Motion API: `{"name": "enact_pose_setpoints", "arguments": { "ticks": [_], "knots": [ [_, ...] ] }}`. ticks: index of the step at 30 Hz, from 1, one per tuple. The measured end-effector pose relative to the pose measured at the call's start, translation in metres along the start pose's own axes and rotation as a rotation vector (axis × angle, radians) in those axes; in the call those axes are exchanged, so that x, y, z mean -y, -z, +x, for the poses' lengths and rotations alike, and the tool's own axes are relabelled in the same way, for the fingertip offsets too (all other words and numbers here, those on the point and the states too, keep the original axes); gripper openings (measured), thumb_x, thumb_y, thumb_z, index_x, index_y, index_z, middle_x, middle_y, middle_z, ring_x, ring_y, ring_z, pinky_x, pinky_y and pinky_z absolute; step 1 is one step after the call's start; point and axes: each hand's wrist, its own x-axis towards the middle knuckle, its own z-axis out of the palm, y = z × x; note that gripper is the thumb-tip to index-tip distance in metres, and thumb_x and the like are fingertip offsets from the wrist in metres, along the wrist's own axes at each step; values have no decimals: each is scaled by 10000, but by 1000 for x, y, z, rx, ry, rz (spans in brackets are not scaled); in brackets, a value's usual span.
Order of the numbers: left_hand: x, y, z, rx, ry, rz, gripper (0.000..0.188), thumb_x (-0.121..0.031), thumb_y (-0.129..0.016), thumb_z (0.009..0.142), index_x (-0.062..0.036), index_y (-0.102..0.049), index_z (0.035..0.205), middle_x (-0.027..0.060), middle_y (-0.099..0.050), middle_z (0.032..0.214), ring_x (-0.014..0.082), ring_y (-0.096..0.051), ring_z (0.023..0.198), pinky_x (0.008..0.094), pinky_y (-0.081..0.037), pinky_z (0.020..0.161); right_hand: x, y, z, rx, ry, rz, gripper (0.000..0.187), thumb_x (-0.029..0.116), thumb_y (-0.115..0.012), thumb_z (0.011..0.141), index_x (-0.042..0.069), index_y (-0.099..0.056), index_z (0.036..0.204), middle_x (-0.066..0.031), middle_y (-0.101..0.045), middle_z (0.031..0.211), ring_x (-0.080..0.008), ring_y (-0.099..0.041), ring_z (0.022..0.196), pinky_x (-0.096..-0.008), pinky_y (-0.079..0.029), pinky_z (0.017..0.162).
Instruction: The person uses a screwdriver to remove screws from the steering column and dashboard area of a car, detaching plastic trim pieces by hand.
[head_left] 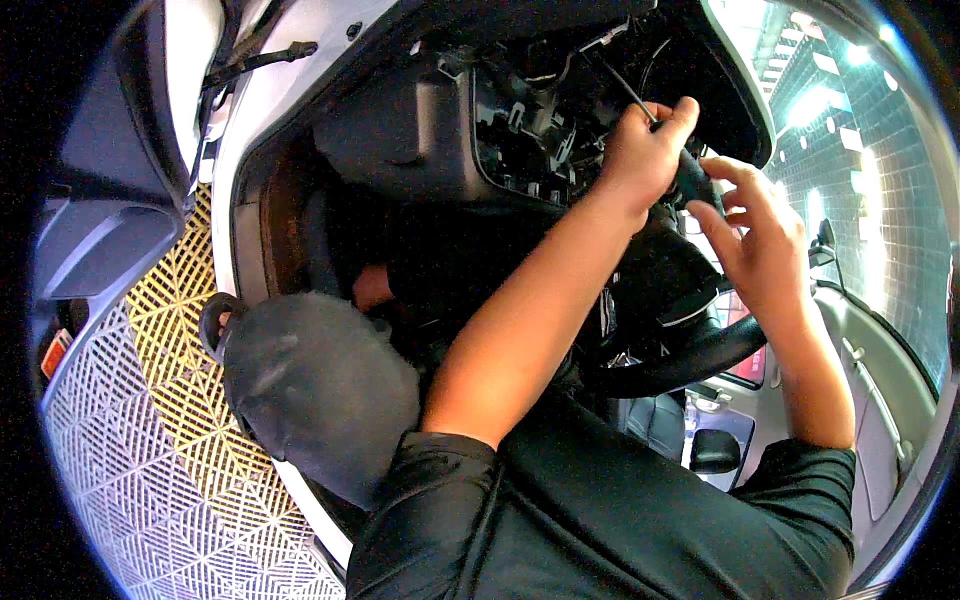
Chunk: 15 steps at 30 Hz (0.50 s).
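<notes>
A screwdriver (692, 178) with a thin metal shaft and dark handle slants up and left into the opened dashboard (545, 125). The fingers of my left hand (645, 150) are closed round it where shaft meets handle. At the rear of the handle, my right hand (760, 235) grips with thumb and fingers on either side. The shaft points toward a light metal bracket (603, 40) in the dark cavity; whether its tip touches anything is too dark to tell. Brackets, clips and wires lie exposed there.
Below my right forearm is the steering wheel (690, 365). The open car door (105, 230) stands at left, over yellow and white grid flooring (165, 400). A rounded dark grey cloth shape (320, 390), apparently my knee, is at lower left. The windscreen (860, 150) curves along the right.
</notes>
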Motion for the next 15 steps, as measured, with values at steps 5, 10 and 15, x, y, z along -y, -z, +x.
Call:
{"name": "enact_pose_setpoints", "arguments": {
  "ticks": [5, 10, 15],
  "knots": [
    [-12, 14, -15, 347, 133, -417, 306, -307, -658, 972, -75, -588, 1160, 85, -702, 1058, 189, -672, 983, 363, -537, 871, -15, 4, -1, 20, -495, 763, 289, 189, -466, 1060, 64, -551, 1306, -64, -628, 1245, -162, -652, 1022, -306, -601, 777],
    [-30, 4, -11, 107, 97, 65, 313, -290, -775, 890, -72, -604, 1035, 73, -700, 988, 160, -679, 892, 335, -556, 789, -6, 3, -4, 4, -61, 87, 396, 140, -692, 920, 59, -562, 1285, -116, -639, 1192, -248, -661, 1036, -333, -569, 771],
    [-17, 7, -10, 215, 67, -249, 363, -290, -717, 938, -29, -544, 1122, 121, -685, 1077, 189, -675, 947, 338, -555, 833, -10, 0, 7, 88, -275, 334, 370, 290, -549, 1019, 52, -560, 1302, -111, -687, 973, -180, -656, 728, -293, -511, 580]
  ]
}}
